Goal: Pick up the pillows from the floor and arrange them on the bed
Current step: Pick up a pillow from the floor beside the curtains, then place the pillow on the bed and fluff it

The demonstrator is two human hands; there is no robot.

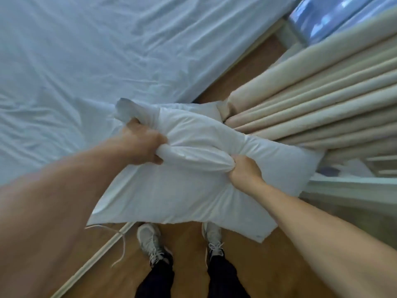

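Observation:
A white pillow (pixel 171 194) hangs in the air in front of me, above the wooden floor beside the bed. My left hand (pixel 144 145) is shut on a bunched fold of the pillow near its upper left part. My right hand (pixel 245 171) grips the same fold further right. A second white pillow (pixel 202 108) shows behind the held one, by the bed's edge; what it rests on is hidden. The bed (pixel 96 50), covered by a wrinkled pale sheet, fills the upper left.
Beige curtains (pixel 311 100) hang at the right, close to the pillow, with a window (pixel 335 18) above them. A white ledge or radiator (pixel 354 186) is at the right edge. My two feet in grey shoes (pixel 150 239) stand on the wooden floor (pixel 187 244).

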